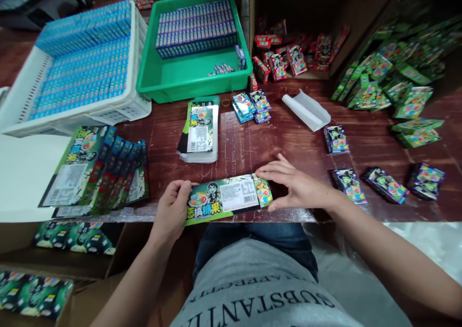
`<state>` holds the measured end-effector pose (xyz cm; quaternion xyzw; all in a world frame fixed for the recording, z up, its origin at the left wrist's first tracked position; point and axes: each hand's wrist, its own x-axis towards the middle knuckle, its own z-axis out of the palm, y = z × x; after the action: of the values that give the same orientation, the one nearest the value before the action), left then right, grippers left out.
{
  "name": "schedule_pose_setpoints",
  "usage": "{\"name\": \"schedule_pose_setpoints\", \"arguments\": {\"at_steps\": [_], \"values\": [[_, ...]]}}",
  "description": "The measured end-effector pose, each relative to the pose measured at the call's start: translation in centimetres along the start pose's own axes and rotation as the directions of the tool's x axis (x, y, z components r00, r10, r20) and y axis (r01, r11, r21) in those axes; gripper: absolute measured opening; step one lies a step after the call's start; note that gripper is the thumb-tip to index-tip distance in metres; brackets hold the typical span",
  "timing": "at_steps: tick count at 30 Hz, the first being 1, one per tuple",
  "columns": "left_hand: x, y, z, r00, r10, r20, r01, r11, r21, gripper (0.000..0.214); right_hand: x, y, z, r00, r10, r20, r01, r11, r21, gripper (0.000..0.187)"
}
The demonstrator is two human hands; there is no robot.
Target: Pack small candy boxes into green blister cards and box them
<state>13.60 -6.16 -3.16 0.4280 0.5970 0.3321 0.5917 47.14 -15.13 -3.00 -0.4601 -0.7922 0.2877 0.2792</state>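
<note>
A flat printed candy package (pixel 224 197) with a white label lies near the table's front edge. My left hand (pixel 173 204) is closed on its left end, thumb on top. At its right end a small green candy box (pixel 263 192) sticks out. My right hand (pixel 288 182) grips that box between thumb and fingers; how far the box reaches inside is hidden. Behind the package lies a stack of clear trays with printed cards (pixel 199 129). Several filled packages (pixel 97 170) lean together on the left. Small purple boxes (pixel 349 186) lie beside my right forearm.
A white crate (pixel 139 84) of blue boxes and a green bin (pixel 195 88) of purple boxes stand behind. Blue and purple boxes (pixel 251 105) sit stacked near a curled white paper (pixel 306 109). Red boxes (pixel 277 67) and green boxes (pixel 411 100) spill at back right.
</note>
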Motion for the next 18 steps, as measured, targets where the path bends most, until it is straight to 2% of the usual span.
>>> {"name": "schedule_pose_setpoints", "arguments": {"at_steps": [3, 6, 9, 12, 13, 15, 16, 18], "values": [[-0.5, 0.4, 0.9, 0.999, 0.016, -0.04, -0.018, 0.999, -0.034, 0.038, 0.1, -1.0, 0.2, 0.994, 0.056, -0.094, -0.052, 0.998, 0.047, 0.094], [-1.3, 0.8, 2.2, 0.984, 0.076, -0.163, -0.086, 0.995, -0.055, 0.035, 0.0, -2.5, 1.3, 0.936, 0.227, -0.268, -0.166, 0.959, 0.231, 0.081], [-2.5, 0.5, 3.7, 0.962, 0.15, -0.228, -0.16, 0.987, -0.026, 0.033, -0.1, -3.9, 3.3, 0.878, 0.393, -0.275, -0.204, 0.825, 0.526, 0.06], [-4.0, -0.3, 4.8, 0.957, 0.185, -0.224, -0.181, 0.983, 0.039, 0.032, -0.3, -4.2, 4.5, 0.814, 0.494, -0.305, -0.192, 0.725, 0.661, 0.053], [-4.5, -0.4, 4.9, 0.966, 0.186, -0.18, -0.176, 0.982, 0.068, 0.032, -0.5, -4.1, 4.4, 0.794, 0.515, -0.322, -0.19, 0.713, 0.675, 0.051], [-5.2, -0.5, 5.1, 0.986, 0.166, 0.02, -0.167, 0.977, 0.13, 0.03, -0.9, -3.8, 3.8, 0.784, 0.527, -0.327, -0.206, 0.718, 0.665, 0.047], [-5.4, -0.3, 5.3, 0.977, 0.155, 0.145, -0.176, 0.974, 0.143, 0.03, -1.0, -3.8, 3.4, 0.797, 0.52, -0.308, -0.227, 0.73, 0.644, 0.046], [-5.5, 0.2, 5.9, 0.926, 0.167, 0.338, -0.211, 0.973, 0.097, 0.026, -1.2, -3.9, 2.7, 0.841, 0.483, -0.243, -0.258, 0.753, 0.606, 0.051]]}}
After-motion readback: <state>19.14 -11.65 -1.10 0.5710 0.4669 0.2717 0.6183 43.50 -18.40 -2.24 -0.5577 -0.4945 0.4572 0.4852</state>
